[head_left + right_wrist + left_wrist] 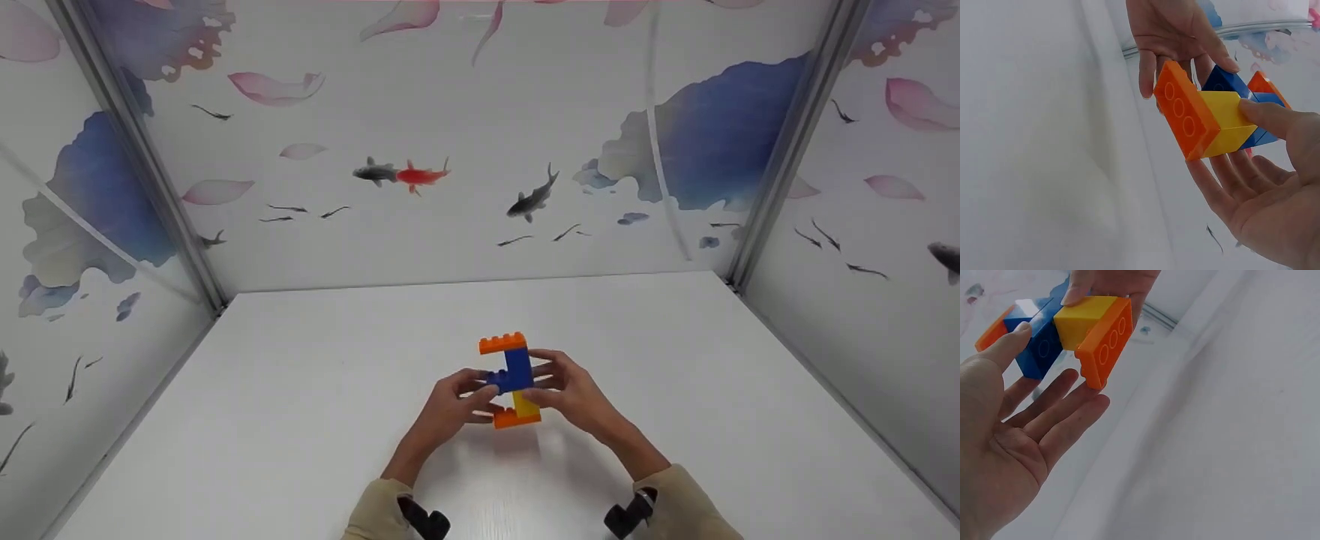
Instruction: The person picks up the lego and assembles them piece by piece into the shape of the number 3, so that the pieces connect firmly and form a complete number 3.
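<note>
Both hands hold up one assembly of toy building blocks above the white table. Orange blocks form its two ends, one orange block at the top and another orange block at the bottom. Between them stand a tall blue block, a blue block jutting to the left, and a yellow block. My left hand pinches the jutting blue block between thumb and fingers. From the other side my right hand grips the stack, its thumb on the yellow block and its fingers partly hidden behind.
The white table spreads out below the hands. White walls printed with fish and petals, such as the back wall, enclose it on three sides. Metal posts stand at the corners. Black wrist mounts sit at the sleeves.
</note>
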### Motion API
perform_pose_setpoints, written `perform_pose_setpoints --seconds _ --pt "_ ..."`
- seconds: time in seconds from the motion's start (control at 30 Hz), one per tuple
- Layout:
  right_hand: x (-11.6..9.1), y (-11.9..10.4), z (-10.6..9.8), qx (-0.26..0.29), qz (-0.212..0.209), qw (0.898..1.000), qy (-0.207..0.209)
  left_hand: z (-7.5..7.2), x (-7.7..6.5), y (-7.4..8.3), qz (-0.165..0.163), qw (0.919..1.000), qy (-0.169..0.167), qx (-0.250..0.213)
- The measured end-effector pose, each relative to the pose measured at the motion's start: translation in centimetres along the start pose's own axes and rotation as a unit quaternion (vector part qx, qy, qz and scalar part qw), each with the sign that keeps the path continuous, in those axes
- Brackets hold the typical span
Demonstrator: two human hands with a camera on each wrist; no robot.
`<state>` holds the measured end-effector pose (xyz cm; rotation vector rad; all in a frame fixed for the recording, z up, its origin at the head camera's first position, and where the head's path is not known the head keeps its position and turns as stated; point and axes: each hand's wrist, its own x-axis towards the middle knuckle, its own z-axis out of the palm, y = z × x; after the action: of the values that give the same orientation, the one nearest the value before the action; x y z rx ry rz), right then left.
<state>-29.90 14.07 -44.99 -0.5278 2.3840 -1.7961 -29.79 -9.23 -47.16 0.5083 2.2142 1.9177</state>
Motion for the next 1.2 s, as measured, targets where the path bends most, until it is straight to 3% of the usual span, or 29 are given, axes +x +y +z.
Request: perform_pose_setpoints --seconds 0.3,0.5,0.7,1.2 --pt "0.3 0.4 0.0 0.028 0.023 0.997 0.068 0.8 0.2 0.1 0.022 0.9988 0.04 0.015" --pt "0.4 0.7 -0.1 0.032 0.036 0.995 0.085 1.0 0.0 0.1 0.046 0.9972 0.029 0.051" --pt "0.4 1.1 -0.2 0.022 0.043 0.996 0.074 1.1 -0.1 0.0 0.037 0.9977 0.009 0.055" --pt "0.3 1.3 -0.2 -0.005 0.07 0.996 0.056 0.8 -0.1 0.0 0.039 0.9971 0.035 0.055"
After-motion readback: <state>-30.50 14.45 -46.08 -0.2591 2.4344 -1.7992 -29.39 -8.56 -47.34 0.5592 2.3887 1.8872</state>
